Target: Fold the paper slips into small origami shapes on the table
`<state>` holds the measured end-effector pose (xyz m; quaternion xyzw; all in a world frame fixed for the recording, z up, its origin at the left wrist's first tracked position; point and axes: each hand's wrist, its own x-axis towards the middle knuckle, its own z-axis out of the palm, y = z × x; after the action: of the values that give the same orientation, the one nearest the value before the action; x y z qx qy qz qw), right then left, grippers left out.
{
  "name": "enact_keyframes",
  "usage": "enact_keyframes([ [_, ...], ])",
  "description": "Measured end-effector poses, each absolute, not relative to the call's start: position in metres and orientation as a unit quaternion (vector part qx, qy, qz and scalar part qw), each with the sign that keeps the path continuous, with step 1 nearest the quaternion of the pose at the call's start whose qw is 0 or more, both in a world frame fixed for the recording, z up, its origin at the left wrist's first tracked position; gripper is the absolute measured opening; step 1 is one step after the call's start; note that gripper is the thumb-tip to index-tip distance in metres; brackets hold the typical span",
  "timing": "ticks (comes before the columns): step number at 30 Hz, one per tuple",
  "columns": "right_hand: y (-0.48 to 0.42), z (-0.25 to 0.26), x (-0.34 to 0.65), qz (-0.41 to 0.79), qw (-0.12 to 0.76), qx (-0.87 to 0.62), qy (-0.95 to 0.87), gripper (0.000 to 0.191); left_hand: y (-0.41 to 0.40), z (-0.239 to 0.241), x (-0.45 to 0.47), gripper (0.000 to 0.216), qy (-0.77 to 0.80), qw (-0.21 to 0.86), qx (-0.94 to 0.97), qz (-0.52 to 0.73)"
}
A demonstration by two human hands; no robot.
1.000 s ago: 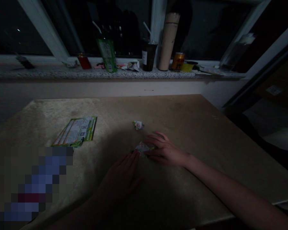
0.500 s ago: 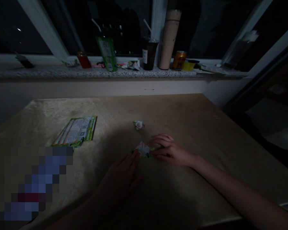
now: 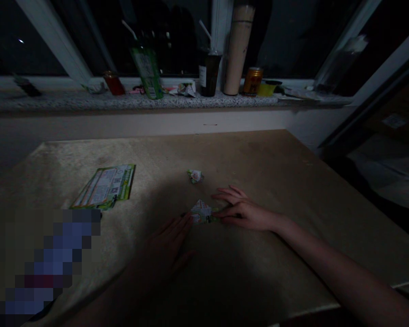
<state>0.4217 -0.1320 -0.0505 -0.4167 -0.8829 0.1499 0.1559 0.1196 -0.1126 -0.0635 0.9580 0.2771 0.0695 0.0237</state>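
Folded printed paper [image 3: 201, 210], one piece, flat on the tabletop [image 3: 259, 159] between two bare hands
Left hand [image 3: 167, 240]: palm down, opened out, fingers laid nearly straight with their tips at the paper's left edge, seemingly pressing rather than gripping; right hand [image 3: 247, 214]: fingers fanned apart, thumb and lower fingers at the paper's right corner, touching it as far as the dim light shows, though whether they pinch it cannot be told; handling note, by judgement: best kept pinned under the left fingertips while the right lines up edges and runs each crease firmly outward, since so small a piece would skew easily; also listed: smaller folded piece [image 3: 195, 175], just beyond the paper; fanned stack of printed sheets [image 3: 104, 186], well apart at left
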Motion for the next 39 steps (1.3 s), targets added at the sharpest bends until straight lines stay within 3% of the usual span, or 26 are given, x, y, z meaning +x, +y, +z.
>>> enact_keyframes([
  [11, -0.133, -0.054, 0.426, 0.226, 0.237, -0.391, -0.860, 0.027, -0.106, -0.060, 0.115, 0.058, 0.255, 0.023, 0.965, 0.062],
  [26, -0.133, -0.056, 0.421, 0.133, 0.241, -0.389, -0.879, 0.023, -0.102, -0.047, 0.122, 0.037, 0.243, -0.075, 0.962, 0.101],
  [34, -0.127, -0.059, 0.417, 0.095, 0.258, -0.395, -0.877, 0.026, -0.092, -0.053, 0.120, 0.050, 0.272, -0.049, 0.958, 0.081],
  [39, -0.126, -0.062, 0.411, 0.099, 0.276, -0.399, -0.869, 0.022, -0.088, -0.047, 0.127, 0.044, 0.297, 0.004, 0.950, 0.093],
])
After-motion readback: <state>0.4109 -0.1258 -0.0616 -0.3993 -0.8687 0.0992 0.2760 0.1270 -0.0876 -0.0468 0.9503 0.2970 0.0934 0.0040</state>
